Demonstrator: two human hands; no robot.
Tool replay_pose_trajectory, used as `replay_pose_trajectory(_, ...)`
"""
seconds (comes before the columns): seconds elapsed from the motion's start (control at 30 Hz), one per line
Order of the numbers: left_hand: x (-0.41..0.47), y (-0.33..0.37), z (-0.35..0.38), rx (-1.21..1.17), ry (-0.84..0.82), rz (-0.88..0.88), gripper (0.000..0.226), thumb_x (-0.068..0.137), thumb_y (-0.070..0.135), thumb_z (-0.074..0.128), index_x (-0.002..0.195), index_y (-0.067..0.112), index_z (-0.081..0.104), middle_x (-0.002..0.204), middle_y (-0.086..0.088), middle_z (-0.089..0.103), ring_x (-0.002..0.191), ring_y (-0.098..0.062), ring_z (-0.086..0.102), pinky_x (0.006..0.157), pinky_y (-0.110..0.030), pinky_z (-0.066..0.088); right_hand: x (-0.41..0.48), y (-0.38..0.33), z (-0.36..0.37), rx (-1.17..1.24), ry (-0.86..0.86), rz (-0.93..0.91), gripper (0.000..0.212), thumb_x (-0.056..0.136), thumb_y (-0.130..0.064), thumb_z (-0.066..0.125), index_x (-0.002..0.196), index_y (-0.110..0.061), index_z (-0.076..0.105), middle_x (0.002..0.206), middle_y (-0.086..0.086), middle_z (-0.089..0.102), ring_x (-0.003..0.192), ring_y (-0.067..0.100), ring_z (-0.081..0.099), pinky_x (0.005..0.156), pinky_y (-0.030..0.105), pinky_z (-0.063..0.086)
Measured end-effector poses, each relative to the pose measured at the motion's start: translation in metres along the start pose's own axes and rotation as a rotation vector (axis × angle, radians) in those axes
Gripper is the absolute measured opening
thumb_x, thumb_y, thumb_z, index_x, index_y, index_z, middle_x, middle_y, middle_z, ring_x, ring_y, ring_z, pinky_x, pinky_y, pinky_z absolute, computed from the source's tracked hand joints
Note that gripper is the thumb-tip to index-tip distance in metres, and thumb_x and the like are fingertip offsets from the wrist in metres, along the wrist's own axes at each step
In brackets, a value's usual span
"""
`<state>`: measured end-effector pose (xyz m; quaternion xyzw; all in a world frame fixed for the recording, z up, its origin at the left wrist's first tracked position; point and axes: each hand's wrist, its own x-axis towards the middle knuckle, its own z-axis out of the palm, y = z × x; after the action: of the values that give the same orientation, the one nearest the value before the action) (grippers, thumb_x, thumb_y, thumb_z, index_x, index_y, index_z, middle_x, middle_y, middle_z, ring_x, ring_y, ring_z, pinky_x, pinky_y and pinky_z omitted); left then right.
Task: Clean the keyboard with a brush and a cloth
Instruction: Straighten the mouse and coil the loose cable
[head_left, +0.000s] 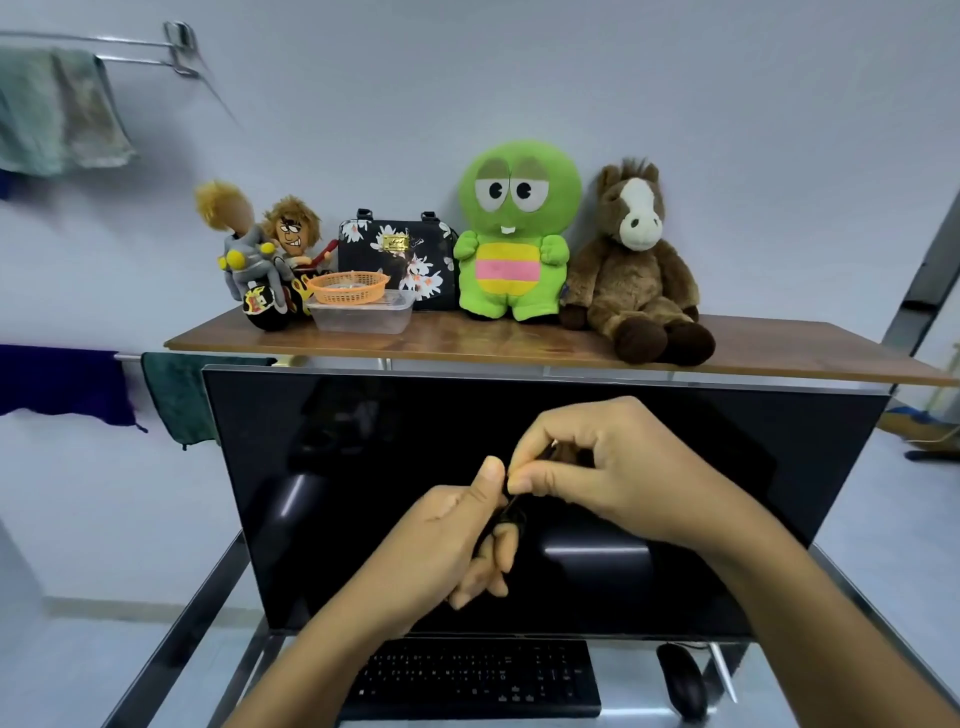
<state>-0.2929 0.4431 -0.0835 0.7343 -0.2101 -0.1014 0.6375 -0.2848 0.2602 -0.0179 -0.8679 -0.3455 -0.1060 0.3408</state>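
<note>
You are getting ready: your left grip (447, 535) and right grip (613, 467) both hold a small dark thing (511, 512), maybe the brush, high above the keyboard (478, 675) on the bench (631, 686), so bring it down next.

brown wood-grain shelf board (519, 340), level, set against the wall. on it, left to right: two soft dolls on a plush motorcycle (265, 260); clear rectangular plastic container (363, 314) with a round orange plastic basket (348, 287) seated on top; black floral handbag (400, 254), upright behind these; green plush figure with yellow-and-pink belly (514, 234), standing; brown plush horse (636, 265), seated. below, a metal-framed desk (182, 639) carries a black keyboard (478, 675), a black mouse (683, 680) to its right, and a white pen (724, 670) just beside the mouse.
</note>
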Motion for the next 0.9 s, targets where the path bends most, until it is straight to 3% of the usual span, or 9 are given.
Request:
replay_pose_trajectory(0.07, -0.001, 0.004, 0.005, -0.257, -0.061, -0.057, 0.067, 0.092, 0.06, 0.03, 0.056, 0.008, 0.052, 0.037, -0.002, 0.026, 0.034, -0.017, 0.03, 0.063, -0.033, 0.051, 0.003, 0.008, 0.006, 0.235, 0.016, 0.066, 0.006, 0.086, -0.017, 0.074, 0.084, -0.012, 0.073, 0.072, 0.006, 0.069, 0.064, 0.011, 0.059, 0.062, 0.022, 0.049)
replay_pose_trajectory(0.17, -0.003, 0.008, 0.008, -0.543, -0.126, -0.091, 0.06, 0.095, 0.05, 0.038, 0.057, 0.006, 0.048, 0.036, 0.002, 0.022, 0.031, -0.011, 0.026, 0.057, -0.03, 0.048, 0.002, 0.023, 0.029, 0.552, 0.129, 0.118, 0.009, 0.084, -0.018, 0.069, 0.081, -0.011, 0.066, 0.069, 0.005, 0.06, 0.064, 0.01, 0.055, 0.061, 0.02, 0.048)
replay_pose_trajectory(0.27, -0.001, 0.009, 0.011, -0.692, -0.042, -0.112, 0.052, 0.094, 0.045, 0.046, 0.057, 0.009, 0.047, 0.037, 0.003, 0.021, 0.031, -0.011, 0.025, 0.052, -0.027, 0.047, -0.006, 0.029, 0.057, 0.733, 0.255, 0.236, 0.012, 0.088, -0.022, 0.066, 0.08, -0.013, 0.068, 0.072, 0.004, 0.064, 0.068, 0.015, 0.056, 0.067, 0.028, 0.048)
replay_pose_trajectory(0.43, 0.01, 0.0, 0.012, -0.63, 0.238, -0.118, 0.052, 0.094, 0.046, 0.049, 0.059, 0.008, 0.051, 0.04, 0.0, 0.025, 0.036, -0.013, 0.028, 0.057, -0.03, 0.049, -0.022, 0.032, 0.078, 0.716, 0.262, 0.357, 0.029, 0.103, -0.026, 0.048, 0.098, -0.014, 0.074, 0.09, 0.016, 0.075, 0.083, 0.029, 0.07, 0.083, 0.047, 0.055)
replay_pose_trajectory(0.5, 0.014, -0.004, 0.012, -0.613, 0.333, -0.128, 0.052, 0.094, 0.045, 0.053, 0.059, 0.007, 0.054, 0.041, -0.002, 0.028, 0.037, -0.014, 0.03, 0.055, -0.03, 0.049, -0.027, 0.026, 0.074, 0.671, 0.219, 0.31, 0.029, 0.104, -0.024, 0.047, 0.107, -0.015, 0.074, 0.092, 0.016, 0.075, 0.089, 0.026, 0.071, 0.086, 0.038, 0.056)
replay_pose_trajectory(0.63, 0.018, -0.007, 0.018, -0.555, 0.414, -0.121, 0.047, 0.092, 0.042, 0.058, 0.059, 0.008, 0.058, 0.044, -0.005, 0.036, 0.04, -0.017, 0.037, 0.049, -0.029, 0.049, -0.032, 0.02, 0.065, 0.741, 0.207, 0.291, 0.015, 0.093, 0.0, 0.06, 0.101, 0.0, 0.073, 0.081, 0.013, 0.075, 0.075, 0.016, 0.07, 0.075, 0.024, 0.056)
replay_pose_trajectory(0.77, 0.023, -0.015, 0.022, -0.421, 0.465, -0.057, 0.046, 0.092, 0.039, 0.057, 0.059, 0.007, 0.055, 0.044, -0.006, 0.04, 0.039, -0.017, 0.041, 0.049, -0.028, 0.05, -0.035, 0.03, 0.062, 0.686, 0.227, 0.428, 0.015, 0.093, -0.008, 0.063, 0.101, -0.008, 0.075, 0.089, 0.01, 0.076, 0.086, 0.017, 0.071, 0.086, 0.029, 0.056)
replay_pose_trajectory(0.83, 0.024, -0.02, 0.021, -0.373, 0.443, -0.017, 0.044, 0.092, 0.039, 0.057, 0.064, 0.004, 0.054, 0.045, -0.006, 0.044, 0.04, -0.018, 0.045, 0.054, -0.033, 0.053, -0.036, 0.037, 0.061, 0.83, 0.173, 0.51, 0.019, 0.095, -0.012, 0.06, 0.107, -0.003, 0.073, 0.088, 0.006, 0.073, 0.084, 0.015, 0.067, 0.082, 0.026, 0.052)
replay_pose_trajectory(0.9, 0.025, -0.027, 0.018, -0.366, 0.398, 0.007, 0.034, 0.092, 0.034, 0.056, 0.085, 0.001, 0.06, 0.049, -0.005, 0.044, 0.042, -0.018, 0.046, 0.058, -0.035, 0.054, -0.037, 0.044, 0.06, 1.043, 0.106, 0.593, 0.033, 0.092, -0.02, 0.061, 0.118, 0.0, 0.067, 0.089, 0.004, 0.067, 0.086, 0.016, 0.061, 0.08, 0.028, 0.046)
